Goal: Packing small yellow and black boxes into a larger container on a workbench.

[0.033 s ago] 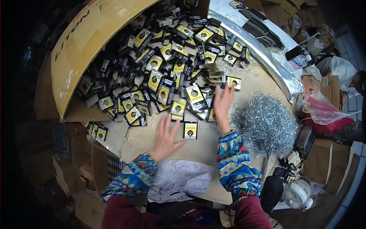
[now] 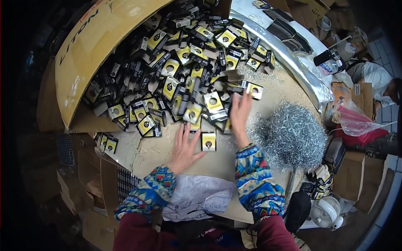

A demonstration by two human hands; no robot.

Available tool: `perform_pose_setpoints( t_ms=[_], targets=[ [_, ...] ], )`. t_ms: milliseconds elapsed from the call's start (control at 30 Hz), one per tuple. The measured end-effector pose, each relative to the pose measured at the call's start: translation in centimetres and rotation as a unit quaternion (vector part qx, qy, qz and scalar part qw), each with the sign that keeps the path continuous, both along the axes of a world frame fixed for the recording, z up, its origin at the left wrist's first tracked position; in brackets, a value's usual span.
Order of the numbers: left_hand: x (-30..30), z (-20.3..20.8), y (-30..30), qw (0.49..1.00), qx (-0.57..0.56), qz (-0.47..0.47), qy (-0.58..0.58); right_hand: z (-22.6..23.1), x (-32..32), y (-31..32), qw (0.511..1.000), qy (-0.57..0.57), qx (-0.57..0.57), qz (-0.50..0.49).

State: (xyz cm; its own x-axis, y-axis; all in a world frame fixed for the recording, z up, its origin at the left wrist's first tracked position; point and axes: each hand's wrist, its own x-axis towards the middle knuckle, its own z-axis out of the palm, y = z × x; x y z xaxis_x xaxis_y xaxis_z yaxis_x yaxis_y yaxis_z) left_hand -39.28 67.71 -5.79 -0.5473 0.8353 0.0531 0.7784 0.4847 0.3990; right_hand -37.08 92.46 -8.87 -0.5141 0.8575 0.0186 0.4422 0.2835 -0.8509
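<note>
A large heap of small black-and-yellow cardboard boxes (image 2: 169, 67), many with a round hole in the face, spreads across the table. At its near edge my left hand (image 2: 183, 148) is open, fingers apart, fingertips beside a blurred, tilted box (image 2: 192, 113); whether they touch it I cannot tell. My right hand (image 2: 240, 119) lies open at the heap's right side, its fingertips against or just beside a box (image 2: 254, 90) with a hole. Between the hands, a single box (image 2: 208, 142) lies flat on the table.
A mound of small shiny metal pieces (image 2: 293, 136) sits right of my right hand, with more scattered about. A crumpled white plastic bag (image 2: 197, 196) lies near me. The yellow carton (image 2: 90, 46) curves round the heap's left. A white fan (image 2: 325, 212) stands lower right; another person (image 2: 374, 81) is at far right.
Boxes in front of my left hand have shifted and tilted, and one is blurred by motion. My left hand has edged right; my right hand has moved slightly left.
</note>
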Motion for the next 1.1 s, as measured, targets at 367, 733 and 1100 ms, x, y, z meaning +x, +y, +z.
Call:
perform_pose_setpoints(
  t_ms=[367,733,1100],
  targets=[
    [-9.3,4.5,-1.5,0.98,0.121,0.147,0.058,10.0,-4.5,-5.2,0.945,0.21,-0.189,0.166],
    [13.9,3.4,-17.3,0.657,-0.112,0.506,-0.547,4.0,34.8,-8.6,0.639,0.415,-0.558,-0.329],
    [17.7,6.2,-8.9,0.896,-0.005,0.191,-0.401,-0.1,41.3,-8.5,0.6,0.519,-0.43,-0.431]
  ],
)
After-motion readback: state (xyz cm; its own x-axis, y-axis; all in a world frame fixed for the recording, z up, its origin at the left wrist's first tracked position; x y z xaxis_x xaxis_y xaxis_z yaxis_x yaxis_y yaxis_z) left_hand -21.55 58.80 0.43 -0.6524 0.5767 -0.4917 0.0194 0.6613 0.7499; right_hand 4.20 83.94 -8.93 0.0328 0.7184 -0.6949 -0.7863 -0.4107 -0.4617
